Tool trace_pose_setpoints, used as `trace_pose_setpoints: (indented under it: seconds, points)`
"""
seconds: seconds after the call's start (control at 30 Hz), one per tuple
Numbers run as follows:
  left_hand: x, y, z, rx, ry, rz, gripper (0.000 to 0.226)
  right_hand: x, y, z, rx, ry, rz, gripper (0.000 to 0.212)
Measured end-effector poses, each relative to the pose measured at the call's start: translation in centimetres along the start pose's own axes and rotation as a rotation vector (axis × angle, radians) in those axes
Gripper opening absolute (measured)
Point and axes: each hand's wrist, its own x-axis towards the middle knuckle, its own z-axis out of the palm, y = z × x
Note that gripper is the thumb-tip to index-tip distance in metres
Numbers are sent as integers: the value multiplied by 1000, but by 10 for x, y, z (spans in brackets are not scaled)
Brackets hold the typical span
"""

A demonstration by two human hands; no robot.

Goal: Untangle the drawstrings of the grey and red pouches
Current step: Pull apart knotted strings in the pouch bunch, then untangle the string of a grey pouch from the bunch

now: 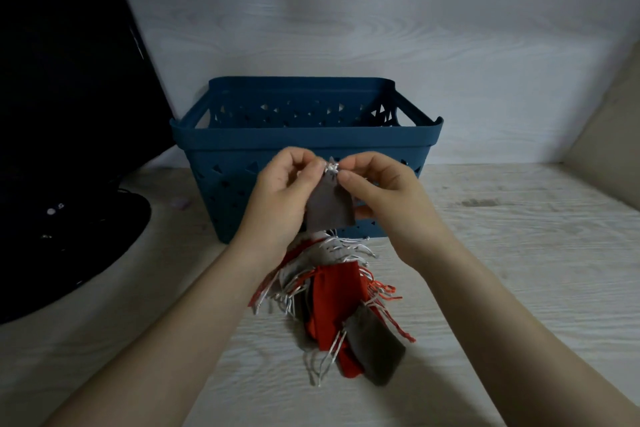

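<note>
Hands raised together in front of a dark blue perforated plastic basket [242, 139]. Left hand [284, 184] and right hand [377, 184] both have fingers curled in, pinching the gathered top of a small grey fabric pouch [330, 206] at its white drawstring knot [331, 169], one hand on each side of the knot. Grey pouch hangs upright between the hands, clear of the table. From below it a tangled bunch of pouches [325, 302] trails down onto the light wood-grain tabletop [519, 270]: red fabric pouches [334, 302], another dark grey pouch [375, 345] at the lower right of the bunch, pale grey ones mixed in. White drawstrings [346, 248] and red-orange drawstrings [382, 289] criss-cross through the bunch, loose ends sticking out both sides. Can't tell which string belongs to which pouch. Basket stands on the table just behind the hands, against a pale wall [346, 10]. Black monitor [62, 80] with rounded black base [69, 253] at left edge. Beige panel [609, 132] at far right.
</note>
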Motion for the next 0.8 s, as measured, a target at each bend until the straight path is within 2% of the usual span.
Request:
trace_pose_setpoints:
  seconds: [0.1,0.23,0.33,0.43,0.57,0.63,0.73,0.8]
  points:
    - [13,7,-5,229,15,223,14,10,-13,-1,-39,22,-36,4]
    - [33,25,-13,331,118,356,21,38,-39,-2,-39,104,-139,14]
    - [47,33,-19,408,118,370,18,72,-55,-3,-81,245,-225,17]
    - [55,28,-21,530,87,377,17,106,-51,-7,-205,347,-189,16]
    - [53,22,-22,586,62,388,17,115,-38,-9,-625,179,-76,10]
    - [49,21,-24,547,-3,355,20,105,-36,-10,-673,204,-175,12]
    - [40,18,-24,515,-139,262,25,79,-34,-12,-567,303,-375,13]
    - [33,12,-22,530,-208,213,22,61,-27,-12,-532,287,-456,13]
